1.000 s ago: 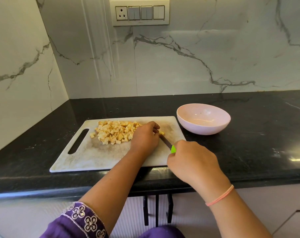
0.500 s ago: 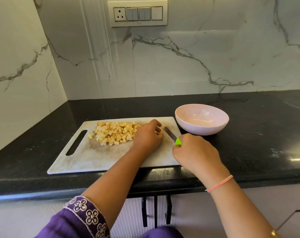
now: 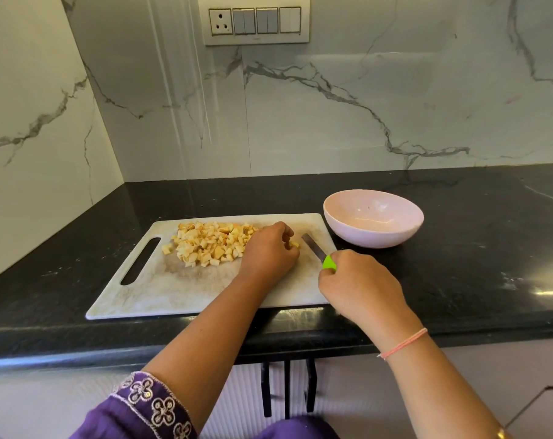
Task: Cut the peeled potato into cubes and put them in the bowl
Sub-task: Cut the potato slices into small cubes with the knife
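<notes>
Your left hand (image 3: pixel 269 253) rests at the right edge of the potato cubes (image 3: pixel 212 243) piled on the cutting board (image 3: pixel 161 289), fingers curled; whether they pinch a piece is unclear. Your right hand (image 3: pixel 360 289) grips the green-handled knife (image 3: pixel 314 251), its blade just beside those fingertips, so a hurried cut could nick them. The pink bowl (image 3: pixel 373 232) on the counter (image 3: pixel 474 248) holds 0 cubes; a careless sweep could scatter them.
</notes>
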